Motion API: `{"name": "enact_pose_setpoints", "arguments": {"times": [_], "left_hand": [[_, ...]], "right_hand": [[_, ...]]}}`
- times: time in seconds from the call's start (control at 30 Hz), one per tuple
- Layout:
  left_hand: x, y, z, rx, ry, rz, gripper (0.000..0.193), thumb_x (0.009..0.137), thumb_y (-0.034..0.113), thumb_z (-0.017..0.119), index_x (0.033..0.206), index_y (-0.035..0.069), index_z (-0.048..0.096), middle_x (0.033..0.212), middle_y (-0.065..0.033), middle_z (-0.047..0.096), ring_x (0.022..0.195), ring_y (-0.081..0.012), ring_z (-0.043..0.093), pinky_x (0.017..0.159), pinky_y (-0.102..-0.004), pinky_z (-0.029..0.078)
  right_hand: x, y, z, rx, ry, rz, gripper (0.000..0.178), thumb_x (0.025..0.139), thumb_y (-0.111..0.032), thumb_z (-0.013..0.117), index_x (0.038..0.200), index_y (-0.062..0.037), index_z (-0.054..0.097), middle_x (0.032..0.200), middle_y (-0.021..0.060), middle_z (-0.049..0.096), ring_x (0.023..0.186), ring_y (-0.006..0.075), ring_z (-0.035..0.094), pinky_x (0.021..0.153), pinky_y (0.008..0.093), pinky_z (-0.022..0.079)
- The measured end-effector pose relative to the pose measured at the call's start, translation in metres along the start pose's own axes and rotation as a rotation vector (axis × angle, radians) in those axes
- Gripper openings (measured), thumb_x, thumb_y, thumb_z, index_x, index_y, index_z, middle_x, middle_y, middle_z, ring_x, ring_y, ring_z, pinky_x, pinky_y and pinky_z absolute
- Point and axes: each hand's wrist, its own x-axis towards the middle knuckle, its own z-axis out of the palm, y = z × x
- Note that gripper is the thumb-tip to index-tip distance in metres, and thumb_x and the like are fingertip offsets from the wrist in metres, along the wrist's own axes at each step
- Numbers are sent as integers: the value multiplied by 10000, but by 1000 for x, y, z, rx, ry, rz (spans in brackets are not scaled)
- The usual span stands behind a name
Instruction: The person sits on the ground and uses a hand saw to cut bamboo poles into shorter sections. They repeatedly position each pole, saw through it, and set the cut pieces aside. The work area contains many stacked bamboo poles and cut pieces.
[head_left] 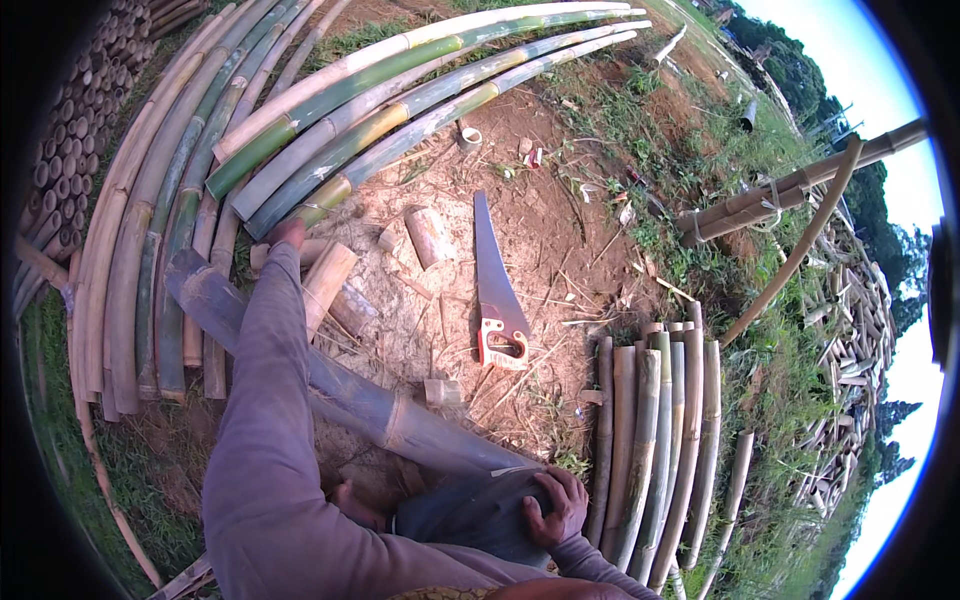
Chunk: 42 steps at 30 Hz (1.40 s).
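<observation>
My left arm stretches forward, and my left hand (288, 232) is closed at the near end of a yellow-green bamboo pole (328, 197); its fingers are small and partly hidden. Below that arm a thick, dark bamboo culm (400, 415) lies slantwise across the ground, partly covered by my sleeve. My right hand (562, 507) rests with fingers apart on my dark-clad knee (470, 515), holding nothing. A handsaw (496, 270) with an orange-and-white handle lies on sawdust beyond the culm. Short bamboo offcuts (430, 237) are scattered left of its blade.
Long bamboo poles (130, 260) lie in rows at left and far. Shorter poles (650, 440) lie together at right. A rope-tied bamboo rail (790, 195) stands at the right, with a heap of cut pieces (845, 370) behind. Stacked culms (70, 150) show their ends at far left.
</observation>
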Motion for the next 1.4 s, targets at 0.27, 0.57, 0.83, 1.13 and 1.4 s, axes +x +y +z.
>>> {"name": "enact_pose_setpoints", "arguments": {"times": [0.27, 0.57, 0.83, 1.13, 1.4], "left_hand": [[-32, -9, 7, -1245, 348, -218, 404, 895, 257, 830, 1187, -13, 758, 1160, -198, 770, 1071, -278, 723, 943, -426, 554], [-268, 86, -83, -1454, 354, 175, 251, 932, 154, 844, 852, -6, 666, 847, -19, 623, 747, -99, 560, 673, -299, 480], [-441, 66, -113, -1125, 554, 600, 211, 880, 72, 859, 897, -22, 671, 1351, -155, 543, 1086, -230, 679, 912, -331, 628], [-568, -157, -232, -1298, 543, 355, 158, 999, 105, 768, 1021, -27, 682, 1392, -135, 631, 1178, -146, 634, 992, -292, 541], [-719, -388, -309, -1222, 1160, -9, 234, 1080, 210, 678, 1103, -15, 616, 1184, -148, 650, 1133, -250, 654, 1012, -414, 595]], "right_hand": [[13, -1, 6, 10, -52, -9, 465, 858, -357, 773, 1266, -145, 712, 1352, 120, 642, 1246, 371, 604, 1083, 524, 444], [-2, 5, 8, 26, -17, -68, 433, 933, -328, 733, 1291, -88, 694, 1317, 165, 654, 1225, 387, 607, 1094, 512, 435], [-18, 20, 20, 59, 75, -87, 435, 932, -318, 745, 1315, -118, 694, 1348, 147, 651, 1243, 396, 606, 1093, 533, 446], [7, 5, 11, -7, -55, -7, 440, 949, -379, 763, 1289, -107, 703, 1299, 128, 693, 1237, 367, 638, 1082, 521, 459], [194, -169, 76, 1411, -259, 302, 699, 979, -477, 752, 1434, 33, 603, 1284, 185, 700, 1077, 261, 703, 871, 404, 565]]}}
